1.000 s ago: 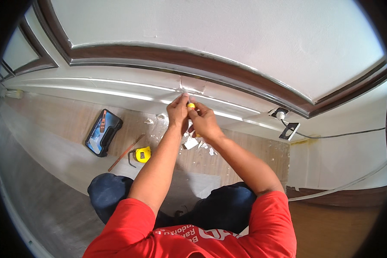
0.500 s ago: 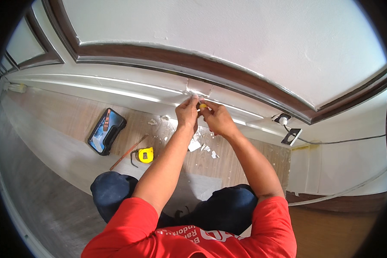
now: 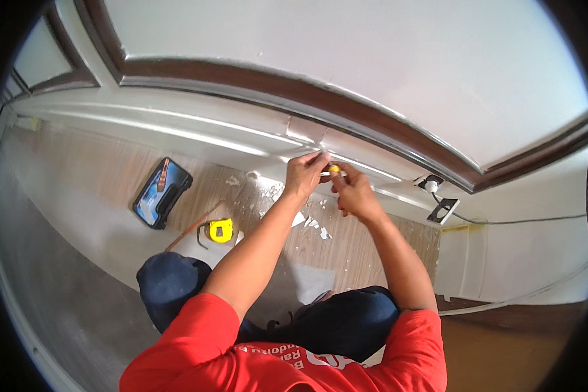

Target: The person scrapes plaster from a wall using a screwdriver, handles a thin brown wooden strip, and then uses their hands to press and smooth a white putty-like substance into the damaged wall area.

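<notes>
A yellow-handled tool [image 3: 334, 168] is gripped in my right hand [image 3: 358, 194], close to the white wall moulding [image 3: 372, 171]. The hand hides most of it, so its exact kind does not show. My left hand [image 3: 303, 178] is closed beside it, fingertips pinched together by the tool's front end and the moulding's edge. Whatever lies between those fingertips is too small to make out. Just above them, a squarish patch [image 3: 304, 129] with rough edges interrupts the moulding. White flakes and chips [image 3: 313, 223] are scattered on the wood-look floor under my hands.
A yellow tape measure [image 3: 221, 230] lies on the floor to the left, beside a thin brownish stick [image 3: 193, 225]. Farther left is a black-and-blue tool case [image 3: 163, 194]. On the right, a white plug [image 3: 431, 185] and loose black frame [image 3: 443, 210] hang by a cable [image 3: 522, 221].
Both hands have shifted right along the moulding and slightly toward me, with the yellow-handled tool still in my right hand. More of the squarish patch now shows.
</notes>
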`<state>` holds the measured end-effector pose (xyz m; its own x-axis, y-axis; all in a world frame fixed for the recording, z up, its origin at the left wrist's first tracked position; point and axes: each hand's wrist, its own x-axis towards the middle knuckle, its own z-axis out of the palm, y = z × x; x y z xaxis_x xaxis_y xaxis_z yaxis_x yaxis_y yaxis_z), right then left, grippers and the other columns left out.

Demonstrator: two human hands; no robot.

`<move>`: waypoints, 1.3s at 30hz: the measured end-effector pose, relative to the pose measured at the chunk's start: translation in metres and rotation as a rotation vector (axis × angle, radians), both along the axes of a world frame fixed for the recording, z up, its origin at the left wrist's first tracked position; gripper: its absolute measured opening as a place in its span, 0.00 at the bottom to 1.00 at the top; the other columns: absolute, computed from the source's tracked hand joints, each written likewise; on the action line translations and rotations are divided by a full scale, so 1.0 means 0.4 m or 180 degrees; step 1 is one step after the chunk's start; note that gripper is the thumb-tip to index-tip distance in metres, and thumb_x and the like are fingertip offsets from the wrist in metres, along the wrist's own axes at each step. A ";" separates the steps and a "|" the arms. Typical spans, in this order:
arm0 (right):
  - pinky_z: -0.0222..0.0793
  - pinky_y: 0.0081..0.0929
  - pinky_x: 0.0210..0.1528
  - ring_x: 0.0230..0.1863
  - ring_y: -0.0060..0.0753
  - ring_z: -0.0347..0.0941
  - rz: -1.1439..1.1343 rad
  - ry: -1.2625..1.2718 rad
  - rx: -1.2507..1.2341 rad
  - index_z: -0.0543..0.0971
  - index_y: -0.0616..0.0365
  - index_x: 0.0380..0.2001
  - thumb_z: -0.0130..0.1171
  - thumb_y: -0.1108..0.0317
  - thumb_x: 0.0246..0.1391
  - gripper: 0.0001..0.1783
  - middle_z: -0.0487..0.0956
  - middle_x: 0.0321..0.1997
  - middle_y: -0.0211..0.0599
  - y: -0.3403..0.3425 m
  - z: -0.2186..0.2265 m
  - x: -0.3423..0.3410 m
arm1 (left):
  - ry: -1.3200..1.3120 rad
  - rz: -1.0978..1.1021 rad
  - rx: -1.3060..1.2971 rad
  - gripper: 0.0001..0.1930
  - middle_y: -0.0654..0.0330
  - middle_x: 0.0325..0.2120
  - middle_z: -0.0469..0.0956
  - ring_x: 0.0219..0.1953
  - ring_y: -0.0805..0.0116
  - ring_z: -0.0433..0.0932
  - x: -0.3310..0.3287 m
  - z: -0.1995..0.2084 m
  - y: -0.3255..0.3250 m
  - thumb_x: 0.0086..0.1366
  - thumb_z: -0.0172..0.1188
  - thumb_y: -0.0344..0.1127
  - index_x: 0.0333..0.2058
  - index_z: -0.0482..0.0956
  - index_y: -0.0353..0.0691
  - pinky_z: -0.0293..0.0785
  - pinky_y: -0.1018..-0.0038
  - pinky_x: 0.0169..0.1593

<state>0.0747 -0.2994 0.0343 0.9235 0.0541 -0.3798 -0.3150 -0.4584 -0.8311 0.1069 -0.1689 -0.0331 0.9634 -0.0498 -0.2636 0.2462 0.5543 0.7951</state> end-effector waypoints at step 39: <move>0.74 0.40 0.49 0.43 0.50 0.78 0.1158 -0.0970 -0.0789 0.77 0.60 0.55 0.60 0.59 0.59 0.23 0.79 0.44 0.51 -0.053 -0.654 -0.301 | 0.1379 -0.0898 0.5716 0.15 0.44 0.46 0.80 0.51 0.47 0.79 -0.210 -0.580 0.666 0.59 0.66 0.34 0.44 0.81 0.35 0.74 0.59 0.56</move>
